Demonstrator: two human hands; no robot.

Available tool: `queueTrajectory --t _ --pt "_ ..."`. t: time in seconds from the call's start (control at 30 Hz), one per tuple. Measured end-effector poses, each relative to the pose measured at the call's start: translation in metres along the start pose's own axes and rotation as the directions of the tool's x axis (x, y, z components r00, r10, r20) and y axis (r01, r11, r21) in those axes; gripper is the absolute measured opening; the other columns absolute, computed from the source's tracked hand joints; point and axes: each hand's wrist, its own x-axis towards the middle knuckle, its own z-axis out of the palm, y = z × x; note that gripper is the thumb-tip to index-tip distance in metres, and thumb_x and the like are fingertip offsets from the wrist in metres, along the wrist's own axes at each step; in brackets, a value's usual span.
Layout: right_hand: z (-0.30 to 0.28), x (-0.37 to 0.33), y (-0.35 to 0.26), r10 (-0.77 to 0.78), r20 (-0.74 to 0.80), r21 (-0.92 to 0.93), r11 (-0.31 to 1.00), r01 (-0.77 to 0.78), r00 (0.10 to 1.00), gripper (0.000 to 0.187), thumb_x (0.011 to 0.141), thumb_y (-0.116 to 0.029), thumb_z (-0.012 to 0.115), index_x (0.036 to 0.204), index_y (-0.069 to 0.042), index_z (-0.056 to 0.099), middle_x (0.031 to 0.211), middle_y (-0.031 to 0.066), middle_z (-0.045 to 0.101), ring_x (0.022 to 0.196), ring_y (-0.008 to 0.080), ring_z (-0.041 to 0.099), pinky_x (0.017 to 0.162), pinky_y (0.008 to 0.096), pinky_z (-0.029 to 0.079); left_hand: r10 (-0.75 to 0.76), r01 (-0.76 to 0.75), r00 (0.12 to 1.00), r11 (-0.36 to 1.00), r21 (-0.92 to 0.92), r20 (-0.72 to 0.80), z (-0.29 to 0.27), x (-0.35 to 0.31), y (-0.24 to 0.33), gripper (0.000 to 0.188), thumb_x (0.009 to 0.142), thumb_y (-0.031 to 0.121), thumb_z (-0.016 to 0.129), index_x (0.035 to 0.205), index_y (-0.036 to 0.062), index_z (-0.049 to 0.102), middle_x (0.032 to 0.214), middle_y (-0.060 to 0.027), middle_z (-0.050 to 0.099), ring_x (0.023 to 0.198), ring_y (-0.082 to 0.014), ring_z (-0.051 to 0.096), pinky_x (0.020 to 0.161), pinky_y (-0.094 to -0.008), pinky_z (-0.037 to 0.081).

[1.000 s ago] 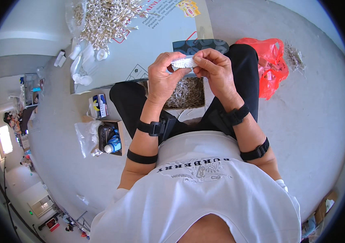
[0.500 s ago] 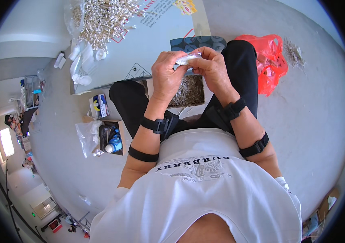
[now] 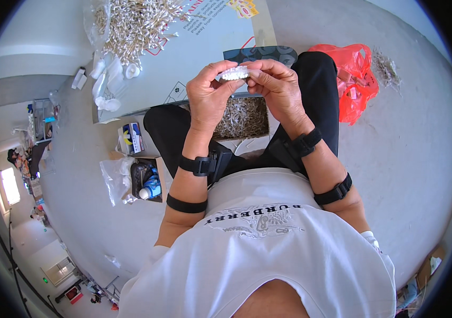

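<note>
A small bundle of cotton swabs (image 3: 234,73) in clear plastic wrap is held up above my lap, its white tips packed side by side. My left hand (image 3: 205,98) grips it between thumb and fingers at the left end. At the right end, my right hand (image 3: 277,87) pinches the wrap with thumb and fingertips. Under my hands, between my knees, a cardboard box (image 3: 266,121) holds many loose swabs. Beyond them to the left, a big heap of cotton swabs (image 3: 138,29) lies on a pale board (image 3: 152,85).
Clear plastic bags (image 3: 110,79) lie at the board's left edge. A dark patterned sheet (image 3: 258,54) is by my right knee. Red plastic bags (image 3: 350,79) sit on the floor to the right. At the left stand a small box (image 3: 130,139) and a carton with a blue bottle (image 3: 151,188).
My left hand has shifted slightly left, and the bundle has turned more level, its row of white tips now showing. My right hand still pinches the wrap.
</note>
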Motion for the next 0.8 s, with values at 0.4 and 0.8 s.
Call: queueTrajectory --t 0.4,0.8 --pt "0.006 -0.008 -0.015 -0.146 0.204 0.053 0.989 0.138 0.968 0.014 0.082 0.007 0.060 0.090 0.000 0.069 0.119 0.0154 0.061 0.090 0.0192 0.064 0.077 0.0313 0.056 0.166 -0.165 0.982 0.986 -0.017 0.089 -0.005 0.002 0.019 0.034 0.071 -0.019 0.065 0.099 -0.0003 0.060 0.108 -0.0120 0.064 0.102 -0.0192 0.063 0.090 -0.0324 0.052" --pt "-0.001 -0.007 -0.029 0.265 0.113 0.163 0.946 -0.281 0.958 0.023 0.090 -0.028 0.066 0.090 -0.005 0.064 0.088 0.0046 0.064 0.072 0.0100 0.060 0.061 0.0236 0.048 0.284 -0.289 0.954 0.956 0.040 0.096 0.002 0.002 0.031 0.028 0.067 -0.016 0.063 0.087 0.0025 0.058 0.098 -0.0083 0.066 0.099 -0.0199 0.063 0.087 -0.0309 0.050"
